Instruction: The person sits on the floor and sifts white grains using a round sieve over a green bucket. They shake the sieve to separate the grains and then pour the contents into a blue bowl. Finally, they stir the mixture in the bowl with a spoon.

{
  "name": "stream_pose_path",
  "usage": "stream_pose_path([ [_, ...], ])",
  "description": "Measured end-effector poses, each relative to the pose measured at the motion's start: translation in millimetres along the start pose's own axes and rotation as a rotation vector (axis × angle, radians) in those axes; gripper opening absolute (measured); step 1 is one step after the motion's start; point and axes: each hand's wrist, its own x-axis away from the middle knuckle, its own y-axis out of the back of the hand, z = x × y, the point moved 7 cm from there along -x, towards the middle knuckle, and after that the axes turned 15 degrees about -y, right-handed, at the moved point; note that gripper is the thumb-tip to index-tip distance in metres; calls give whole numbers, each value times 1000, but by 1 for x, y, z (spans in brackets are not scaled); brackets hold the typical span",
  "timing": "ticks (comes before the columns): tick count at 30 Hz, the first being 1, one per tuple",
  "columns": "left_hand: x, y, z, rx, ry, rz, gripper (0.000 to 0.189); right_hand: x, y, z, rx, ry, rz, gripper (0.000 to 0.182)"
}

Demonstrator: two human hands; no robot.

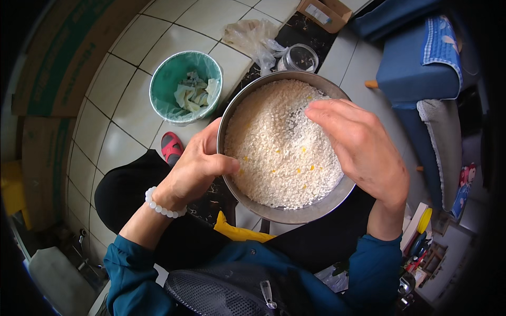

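A round metal bowl (285, 216) sits before me above my black-trousered lap. White rice grains (261, 134) fill most of it, with several small yellow bits scattered among them. My left hand (201, 158) grips the bowl's left side, its thumb over the rim and its fingers hidden outside. A bracelet of white beads (164, 209) circles that wrist. Over the right part of the bowl hovers my right hand (355, 146), fingers curled close together by the rice. Its palm side is hidden, so whether grains are pinched there is unclear. A hollow in the rice lies near its fingertips.
A lined green bin (158, 83) holding crumpled scraps stands on the tiled floor beyond my left hand. Behind the bowl are a clear jar (301, 58) and a plastic bag (253, 39). Cardboard boxes (51, 79) line the left; a blue sofa (415, 67) stands right.
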Motion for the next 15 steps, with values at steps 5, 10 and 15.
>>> stream_pose_path([
  [5,2,-1,-1,-7,17,-17,70,0,-20,6,-33,-26,204,26],
  [10,0,-5,-3,-9,18,0,68,1,-40,14,-67,48,314,23],
  [15,1,-4,-2,-3,30,-5,68,1,-38,7,-144,54,395,19],
])
